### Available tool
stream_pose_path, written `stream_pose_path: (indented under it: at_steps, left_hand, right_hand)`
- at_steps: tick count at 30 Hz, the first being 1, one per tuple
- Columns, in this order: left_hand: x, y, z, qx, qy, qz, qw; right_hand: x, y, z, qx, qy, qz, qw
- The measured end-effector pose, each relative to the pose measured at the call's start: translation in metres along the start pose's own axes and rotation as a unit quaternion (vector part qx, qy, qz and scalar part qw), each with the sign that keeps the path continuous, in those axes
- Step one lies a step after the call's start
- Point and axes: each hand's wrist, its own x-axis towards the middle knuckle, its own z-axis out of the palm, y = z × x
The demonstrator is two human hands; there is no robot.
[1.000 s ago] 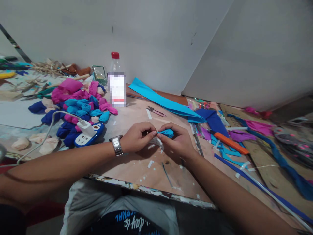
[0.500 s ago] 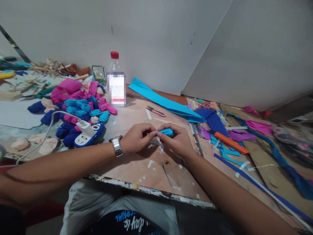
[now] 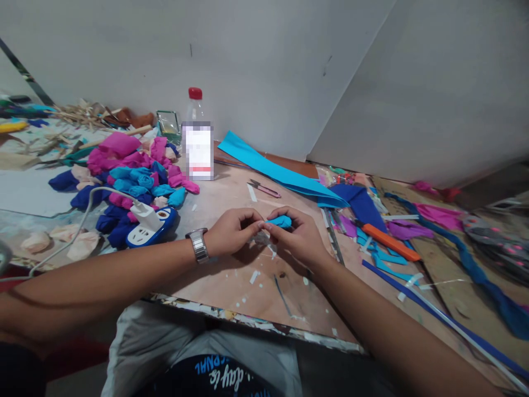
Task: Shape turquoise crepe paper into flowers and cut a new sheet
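A light-blue crepe paper bud lies sideways in my right hand, whose thumb and fingers are closed around it. At its narrow end, my left hand pinches with thumb and forefinger; the fingertips of both hands nearly meet there. Some whitish, see-through material shows just under the fingertips, and its kind is unclear. Beyond the hands lie pink-handled thread snips and a folded strip of light-blue crepe paper.
Left of my hands, a white plug sits in a blue power strip, beside a heap of pink and blue crepe paper buds. Behind stands a red-capped bottle. An orange utility knife lies among paper scraps at right.
My fingers have shifted slightly around the bud, and a little more of its blue paper shows. Both hands stay in about the same place.
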Motion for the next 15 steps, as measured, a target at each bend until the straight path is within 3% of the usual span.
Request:
stream_pose_path:
  at_steps: [15]
  left_hand:
    - [0.0057, -0.0081, 0.0016, -0.094, 0.032, -0.014, 0.995]
  right_hand:
    - [0.0054, -0.0058, 0.0095, 0.029, 0.059, -0.009, 0.998]
